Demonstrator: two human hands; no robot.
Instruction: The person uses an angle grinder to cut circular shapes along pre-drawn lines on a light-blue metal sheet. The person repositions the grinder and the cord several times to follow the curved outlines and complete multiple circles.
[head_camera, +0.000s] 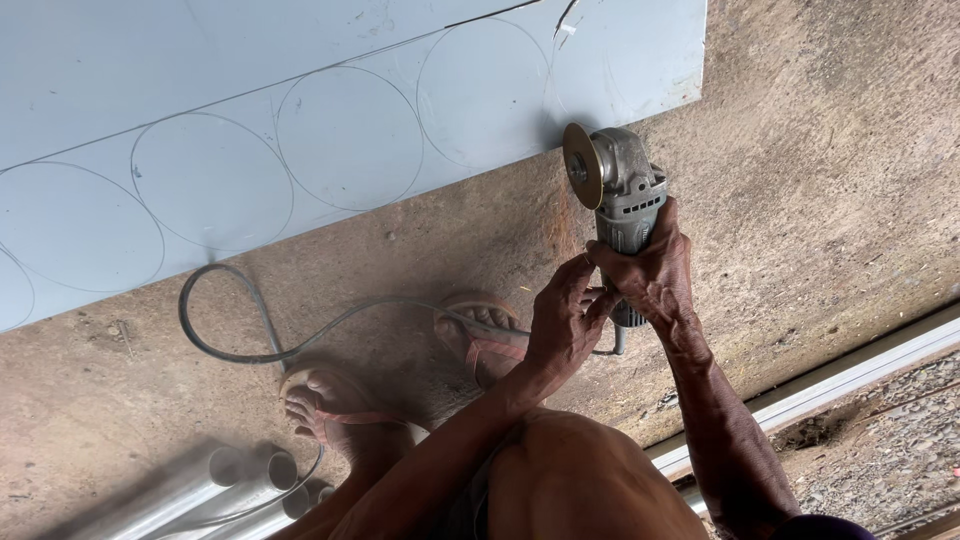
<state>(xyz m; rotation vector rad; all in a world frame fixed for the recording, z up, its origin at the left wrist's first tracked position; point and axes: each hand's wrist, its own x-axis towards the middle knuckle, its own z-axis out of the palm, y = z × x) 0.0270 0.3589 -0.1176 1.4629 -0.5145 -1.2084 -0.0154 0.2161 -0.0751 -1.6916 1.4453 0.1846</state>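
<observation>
Angle grinder (622, 195) gripped in both hands, disc at the edge of the grey metal sheet (300, 120).

Head view: right hand (655, 270) closed around the grinder body; left hand (563, 325) wrapped at its rear end, just beside the right. Disc (581, 165) stands beyond the fingers, meeting the sheet (circles scribed across it). Power cord (250, 320) loops below-left of the hands, past sandalled feet (330, 400); pipes (230, 490) lie further down.

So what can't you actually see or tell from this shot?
- Angle grinder grip: head view, covered by the right hand and left hand.
- Where the disc meets the metal sheet: seen edge-on, contact unclear.
- Sheet's full extent: cut off by the top and left edges.
- Power cable end: lost behind a foot.
- Pipes: cut off at the bottom edge.
</observation>
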